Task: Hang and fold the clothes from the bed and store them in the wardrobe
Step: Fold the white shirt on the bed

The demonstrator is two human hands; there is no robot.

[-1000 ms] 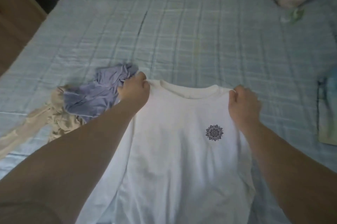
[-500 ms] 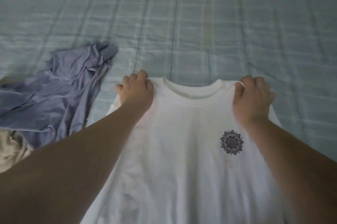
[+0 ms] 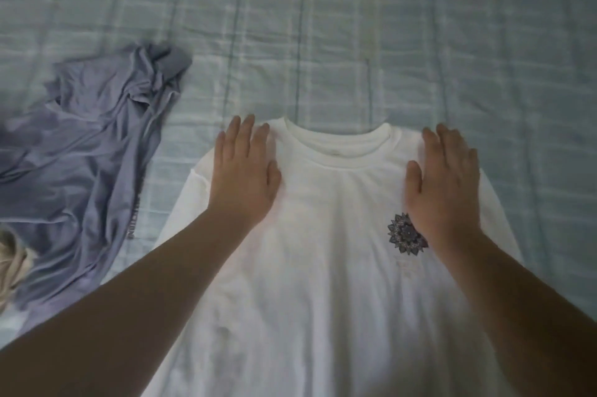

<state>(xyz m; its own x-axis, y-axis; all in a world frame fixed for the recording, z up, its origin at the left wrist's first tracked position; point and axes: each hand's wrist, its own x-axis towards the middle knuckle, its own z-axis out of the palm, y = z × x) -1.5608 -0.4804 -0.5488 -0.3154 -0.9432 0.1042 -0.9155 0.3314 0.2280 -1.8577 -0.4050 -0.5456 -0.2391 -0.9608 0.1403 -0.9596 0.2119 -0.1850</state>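
The white T-shirt point(image 3: 326, 267) lies front-up and spread flat on the bed point(image 3: 355, 41), its collar pointing away from the person; the left hand point(image 3: 244, 177) rests palm-down on one shoulder of the shirt, just beside the collar, its grip apart with fingers straight; the right hand point(image 3: 442, 183) rests the same way on the other shoulder, fingers straight and flat, its heel covering the edge of the dark mandala print point(image 3: 403, 235); the collar sits between the two hands; a crumpled lavender garment point(image 3: 87, 154) lies on the checked bedcover beyond the left hand; a beige garment point(image 3: 11, 264) peeks out at the frame's edge, touching the lavender one.
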